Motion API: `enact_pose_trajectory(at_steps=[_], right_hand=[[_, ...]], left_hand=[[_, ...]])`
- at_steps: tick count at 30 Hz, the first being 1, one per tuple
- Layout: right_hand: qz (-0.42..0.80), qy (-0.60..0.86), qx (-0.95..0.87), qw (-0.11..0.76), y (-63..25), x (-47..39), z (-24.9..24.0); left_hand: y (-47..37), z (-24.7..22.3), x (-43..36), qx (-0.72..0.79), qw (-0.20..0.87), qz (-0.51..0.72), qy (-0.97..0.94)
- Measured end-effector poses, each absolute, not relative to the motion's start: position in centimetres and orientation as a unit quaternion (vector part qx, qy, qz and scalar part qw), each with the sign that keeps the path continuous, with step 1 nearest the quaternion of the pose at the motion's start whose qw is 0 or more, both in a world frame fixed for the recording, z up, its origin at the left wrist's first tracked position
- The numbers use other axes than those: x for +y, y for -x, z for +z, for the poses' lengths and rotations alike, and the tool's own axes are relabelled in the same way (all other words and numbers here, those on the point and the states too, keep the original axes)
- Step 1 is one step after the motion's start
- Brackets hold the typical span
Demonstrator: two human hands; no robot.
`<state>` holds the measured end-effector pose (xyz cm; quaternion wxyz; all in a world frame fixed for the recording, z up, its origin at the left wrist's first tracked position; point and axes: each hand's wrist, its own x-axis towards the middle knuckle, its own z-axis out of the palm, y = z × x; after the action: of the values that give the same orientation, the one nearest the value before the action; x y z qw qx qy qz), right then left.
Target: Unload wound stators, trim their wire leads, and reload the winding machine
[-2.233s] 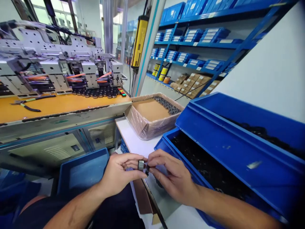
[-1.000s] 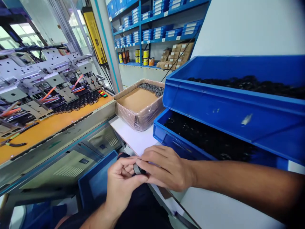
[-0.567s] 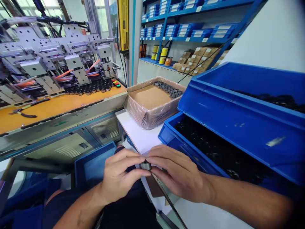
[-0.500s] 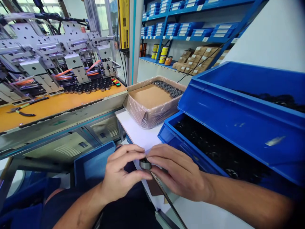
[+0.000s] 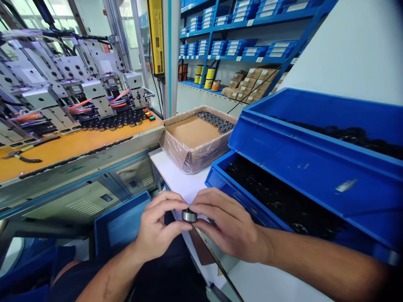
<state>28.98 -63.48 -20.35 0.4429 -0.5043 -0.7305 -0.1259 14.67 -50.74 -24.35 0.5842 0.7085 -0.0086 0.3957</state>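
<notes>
A small round part (image 5: 189,215), with a shiny metal rim and a black top, is held between both hands in front of my lap. My left hand (image 5: 162,224) pinches it from the left, fingers above and thumb below. From the right, my right hand (image 5: 228,226) grips the same part between its fingertips and thumb. The fingertips partly cover the part's top and underside.
A plastic-lined carton (image 5: 189,155) with black parts stands ahead on a white table (image 5: 176,172). Stacked blue bins (image 5: 283,147) of black parts are at the right. A machine (image 5: 94,90) and pliers (image 5: 30,149) occupy the orange bench (image 5: 69,140) at the left.
The view has shifted slightly, so the shelves and carton sit a little lower and farther left. Both hands still hold the round part, whose metal rim now shows more brightly.
</notes>
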Motion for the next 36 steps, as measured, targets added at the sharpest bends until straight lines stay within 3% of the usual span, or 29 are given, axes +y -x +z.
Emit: enact_pose_trajectory(at_steps=[3, 6, 15, 22, 25, 29, 32, 33, 36], right_hand=[[-0.114, 0.509, -0.733, 0.437, -28.8, -63.6, -20.4], [-0.105, 0.516, -0.733, 0.43, -28.7, -63.6, -20.5], [-0.185, 0.499, -0.746, 0.4, -29.3, -63.1, -20.4], [-0.156, 0.488, -0.762, 0.396, -29.2, -63.7, -20.1], [-0.178, 0.516, -0.767, 0.338, -28.9, -63.7, -20.0], [-0.222, 0.547, -0.761, 0.268, -30.3, -63.5, -20.0], [-0.282, 0.567, -0.741, 0.225, -34.0, -63.8, -20.1], [-0.302, 0.571, -0.732, 0.218, -35.7, -64.0, -20.1], [-0.333, 0.584, -0.714, 0.197, -41.0, -64.9, -20.4]], left_hand=[[-14.7, -23.9, -50.4, -0.015, 0.492, 0.438, -0.752], [-14.9, -24.1, -50.6, 0.004, 0.497, 0.449, -0.742], [-16.2, -25.3, -52.0, 0.048, 0.841, 0.266, -0.468], [-16.5, -26.2, -51.6, 0.005, 0.903, 0.136, -0.407], [-16.4, -26.0, -51.6, 0.011, 0.848, 0.164, -0.503], [-16.0, -23.9, -49.6, 0.067, 0.68, 0.234, -0.692], [-15.3, -21.2, -43.9, 0.148, 0.548, 0.306, -0.765], [-15.1, -20.3, -41.2, 0.227, 0.402, 0.336, -0.821], [-14.8, -17.8, -32.6, 0.347, 0.289, 0.367, -0.813]])
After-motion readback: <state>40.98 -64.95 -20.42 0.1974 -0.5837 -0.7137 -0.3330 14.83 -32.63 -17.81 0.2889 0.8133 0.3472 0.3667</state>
